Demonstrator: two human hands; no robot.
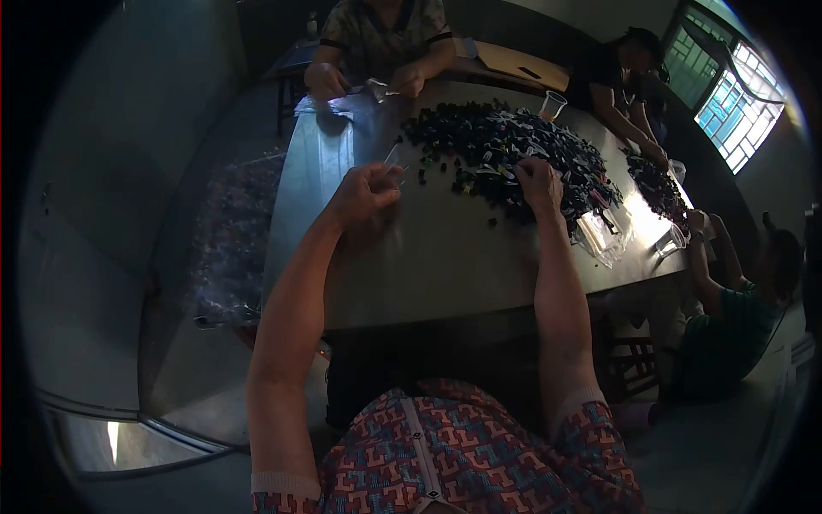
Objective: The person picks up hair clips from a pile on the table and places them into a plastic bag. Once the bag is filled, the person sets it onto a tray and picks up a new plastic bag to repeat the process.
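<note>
My left hand point(366, 195) is closed above the left part of the metal-looking table point(419, 274). A thin, pale, see-through piece point(393, 155) sticks up from its fingers; its exact kind is too small to tell. My right hand point(541, 183) reaches to the near side of a big heap of small black parts point(479, 141), with white and a few coloured bits mixed in. Its fingers are pinched together, and whatever they hold is hidden. Just right of that hand, clear plastic bags point(603, 236) lie against the heap.
Across the table a person point(390, 38) handles a shiny clear bag point(377, 89). Two more people sit at the right around a smaller dark pile point(658, 184). A clear cup point(552, 104) stands behind the heap, another cup point(670, 241) near the right edge. A full mesh-like sack point(235, 231) stands left.
</note>
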